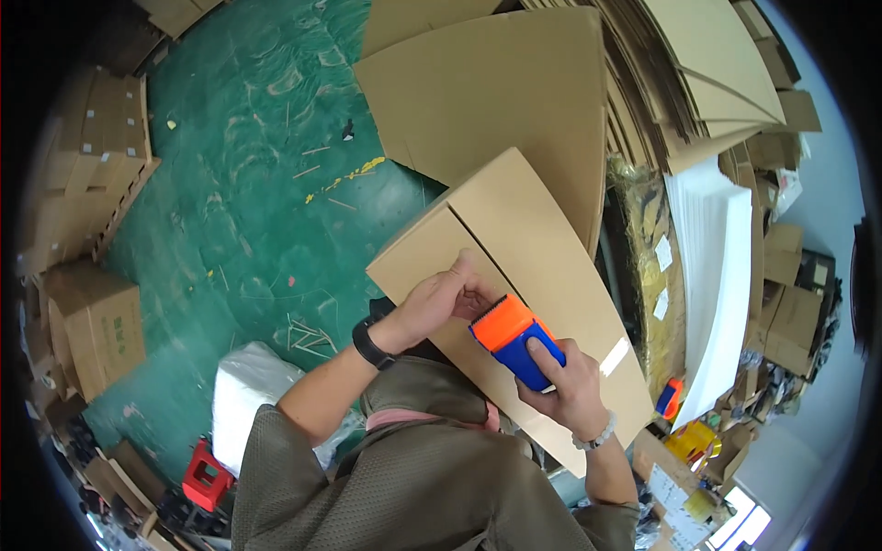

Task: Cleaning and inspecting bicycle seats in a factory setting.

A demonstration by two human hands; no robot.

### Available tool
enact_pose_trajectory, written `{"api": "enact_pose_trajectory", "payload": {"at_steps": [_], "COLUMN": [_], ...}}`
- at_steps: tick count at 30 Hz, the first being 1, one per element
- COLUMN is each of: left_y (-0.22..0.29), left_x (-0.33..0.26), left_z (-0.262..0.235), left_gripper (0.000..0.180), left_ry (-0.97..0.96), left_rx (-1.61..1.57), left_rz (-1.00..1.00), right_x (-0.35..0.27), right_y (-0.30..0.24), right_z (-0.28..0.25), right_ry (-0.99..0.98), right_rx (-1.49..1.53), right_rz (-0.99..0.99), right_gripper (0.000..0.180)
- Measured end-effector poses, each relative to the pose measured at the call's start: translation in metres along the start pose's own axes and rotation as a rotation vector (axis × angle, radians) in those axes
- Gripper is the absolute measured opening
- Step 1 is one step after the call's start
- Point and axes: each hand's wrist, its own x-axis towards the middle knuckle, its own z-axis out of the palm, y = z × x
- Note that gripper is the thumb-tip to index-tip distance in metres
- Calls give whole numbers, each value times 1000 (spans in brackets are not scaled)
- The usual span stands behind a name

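Observation:
A closed brown cardboard carton (542,239) lies slantwise before me, with a dark gap running between its two top flaps. In my right hand (570,390) is a handheld tape dispenser (521,344) with a blue body and an orange head. Its dark toothed edge points left, just above the carton's seam. My left hand (450,298) rests by the seam at the carton's left part, thumb raised apart and fingers bent toward the gap. Those fingertips are partly hidden near the dispenser. A shiny pale strip (614,356) shows on the carton near its right edge.
Large flattened cardboard sheets (496,92) stand beyond the carton, with a thick stack (717,55) to the right. White sheets (712,275) and a second orange-blue dispenser (669,398) are at right. A red stool (208,476) and white wrapped bundle (248,395) stand lower left.

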Motion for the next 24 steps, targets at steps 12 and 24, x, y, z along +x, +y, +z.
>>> {"api": "enact_pose_trajectory", "payload": {"at_steps": [12,24], "left_y": [74,-30], "left_x": [95,142], "left_z": [-177,-198], "left_gripper": [26,64], "left_ry": [310,649], "left_rx": [374,1205], "left_rz": [195,72], "right_x": [107,140], "right_y": [-1,5], "right_z": [1,23], "right_ry": [-195,-341], "right_rx": [-138,-135], "right_rz": [200,235], "right_gripper": [62,58]}}
